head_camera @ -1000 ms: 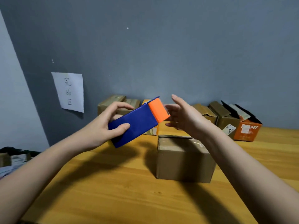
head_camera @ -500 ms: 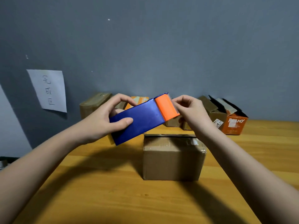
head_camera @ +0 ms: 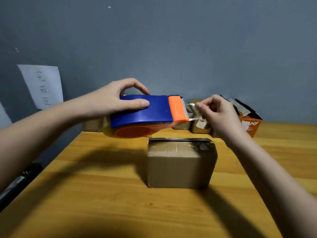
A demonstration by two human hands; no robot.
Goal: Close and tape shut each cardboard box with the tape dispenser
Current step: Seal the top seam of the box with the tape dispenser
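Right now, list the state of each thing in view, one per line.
tape dispenser: held in the air above the box
left hand: grips the dispenser
right hand: pinches the tape end
tape end: pulled out from the blade
near box: flaps closed
orange box: flaps open

One tape dispenser (head_camera: pixel 145 110) up in the air, two hands on the job: the left hand (head_camera: pixel 109 100) and the right hand (head_camera: pixel 217 114). One closed cardboard box (head_camera: pixel 180 165) sits mid-tabletop, and one orange box (head_camera: pixel 251 125) shows at the far edge among a row of brown boxes (head_camera: pixel 182 125) too hidden to count. One paper sheet (head_camera: pixel 42 85) hangs on the wall.
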